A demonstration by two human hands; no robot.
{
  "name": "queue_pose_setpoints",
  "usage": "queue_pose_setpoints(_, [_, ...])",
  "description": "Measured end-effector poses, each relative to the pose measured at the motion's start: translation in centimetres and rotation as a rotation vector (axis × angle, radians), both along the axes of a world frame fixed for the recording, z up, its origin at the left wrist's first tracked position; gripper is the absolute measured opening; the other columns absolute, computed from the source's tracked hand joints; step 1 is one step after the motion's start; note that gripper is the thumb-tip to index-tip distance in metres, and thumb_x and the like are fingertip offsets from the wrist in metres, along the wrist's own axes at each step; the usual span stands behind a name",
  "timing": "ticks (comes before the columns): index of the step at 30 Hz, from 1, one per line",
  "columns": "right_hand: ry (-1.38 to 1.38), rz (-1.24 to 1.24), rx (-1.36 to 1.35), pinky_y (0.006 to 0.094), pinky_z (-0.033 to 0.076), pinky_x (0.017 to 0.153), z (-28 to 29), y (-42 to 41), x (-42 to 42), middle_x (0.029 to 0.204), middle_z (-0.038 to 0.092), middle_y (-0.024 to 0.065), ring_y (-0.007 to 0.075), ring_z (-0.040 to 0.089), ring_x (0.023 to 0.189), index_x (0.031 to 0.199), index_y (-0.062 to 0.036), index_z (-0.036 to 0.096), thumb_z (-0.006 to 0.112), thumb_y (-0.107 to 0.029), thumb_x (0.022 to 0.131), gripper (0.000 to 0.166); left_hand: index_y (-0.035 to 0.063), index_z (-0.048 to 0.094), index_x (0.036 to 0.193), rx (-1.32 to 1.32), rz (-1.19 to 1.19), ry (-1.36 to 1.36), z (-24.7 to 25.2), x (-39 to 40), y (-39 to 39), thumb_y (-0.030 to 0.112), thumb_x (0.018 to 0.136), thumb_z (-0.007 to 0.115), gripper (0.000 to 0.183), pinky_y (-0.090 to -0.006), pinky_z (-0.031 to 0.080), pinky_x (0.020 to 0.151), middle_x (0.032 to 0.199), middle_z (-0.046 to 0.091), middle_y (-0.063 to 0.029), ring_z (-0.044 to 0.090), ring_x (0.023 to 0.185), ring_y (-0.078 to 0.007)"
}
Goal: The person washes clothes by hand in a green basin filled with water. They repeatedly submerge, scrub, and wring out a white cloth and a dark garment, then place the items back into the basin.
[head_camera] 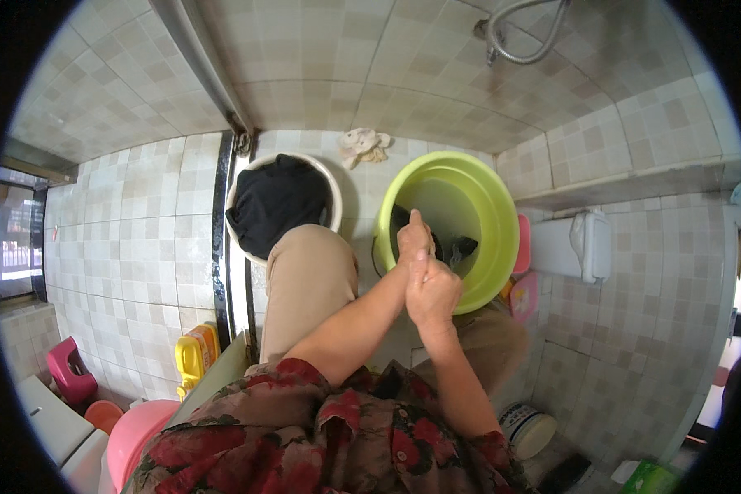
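Observation:
A lime-green plastic bucket [497, 228] stands before me with cloudy water [447, 207] in it. Wet black cloth [401, 216] lies against its left inner side, and another dark piece [464, 247] pokes out of the water. Over the near left part of the bucket, my left hand [414, 239] is closed, with dark cloth showing beside its fingers. My right hand [433, 290] is closed just below it, against the left wrist, at the edge of that cloth. Most of what the palms hold is hidden. Left of the bucket, a whitish basin [331, 179] holds a heap of black fabric [281, 200].
A crumpled pale cloth [363, 147] lies by the tiled wall. Right of the bucket are pink plastic items [522, 244] and a grey lidded bin [559, 247]. A raised black-and-white sill [241, 302] runs along the left. Beyond it stands a yellow jug [196, 353]. A shower hose [525, 58] hangs above.

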State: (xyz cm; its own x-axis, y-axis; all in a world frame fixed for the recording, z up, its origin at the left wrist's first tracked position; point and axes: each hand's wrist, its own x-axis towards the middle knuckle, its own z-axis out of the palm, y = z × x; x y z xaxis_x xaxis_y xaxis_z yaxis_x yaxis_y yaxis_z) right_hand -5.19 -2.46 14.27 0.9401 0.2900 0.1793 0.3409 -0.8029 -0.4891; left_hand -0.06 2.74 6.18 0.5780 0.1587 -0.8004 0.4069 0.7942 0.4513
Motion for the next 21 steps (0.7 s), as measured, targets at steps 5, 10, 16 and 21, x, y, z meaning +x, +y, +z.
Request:
queue_pose_setpoints(5, [0.150, -0.331, -0.248, 0.0455, 0.043, 0.057, -2.4, -4.0, 7.4, 0.063, 0.059, 0.0189, 0.0369, 0.056, 0.058, 0.063, -0.0047, 0.064, 0.034, -0.037, 0.087, 0.051, 0.0017, 0.052, 0.096, -0.476, 0.009, -0.155, 3.8, -1.3, -2.9, 0.046, 0.088, 0.038, 0.047, -0.0377, 0.046, 0.073, 0.092, 0.057, -0.0104, 0.056, 0.081, -0.0226])
queue_pose_setpoints(10, [0.281, -0.361, 0.175, 0.0338, 0.043, 0.062, -4.4, -7.7, 8.7, 0.069, 0.057, 0.0166, 0.0240, 0.056, 0.067, 0.073, 0.0006, 0.060, 0.056, -0.030, 0.082, 0.032, 0.0063, 0.054, 0.084, -0.303, -0.258, -0.338, 6.2, -1.2, -1.9, 0.042, 0.085, 0.050, 0.036, -0.0302, 0.044, 0.063, 0.081, 0.055, -0.0045, 0.053, 0.071, -0.0136])
queue_pose_setpoints(16, [0.377, -0.230, 0.738, 0.0281, 0.044, 0.061, -1.4, -5.8, 3.3, 0.064, 0.055, 0.0163, 0.0205, 0.057, 0.063, 0.072, -0.0011, 0.057, 0.064, -0.011, 0.075, 0.013, 0.0087, 0.049, 0.056, 0.034, -0.031, -0.267, 3.1, -0.7, -2.2, 0.028, 0.084, 0.056, 0.034, -0.0251, 0.040, 0.047, 0.053, 0.048, 0.0008, 0.045, 0.045, -0.0107])
queue_pose_setpoints(21, [-0.078, -0.066, -0.039, 0.0373, 0.042, 0.051, -1.9, -2.9, 2.8, 0.062, 0.057, 0.0178, 0.0328, 0.055, 0.052, 0.069, -0.0012, 0.059, 0.052, -0.020, 0.081, 0.024, 0.0014, 0.056, 0.076, 0.039, -0.133, -0.205, 1.7, -0.4, -2.4, 0.034, 0.090, 0.041, 0.038, -0.0353, 0.044, 0.057, 0.074, 0.057, -0.0087, 0.054, 0.063, -0.0185])
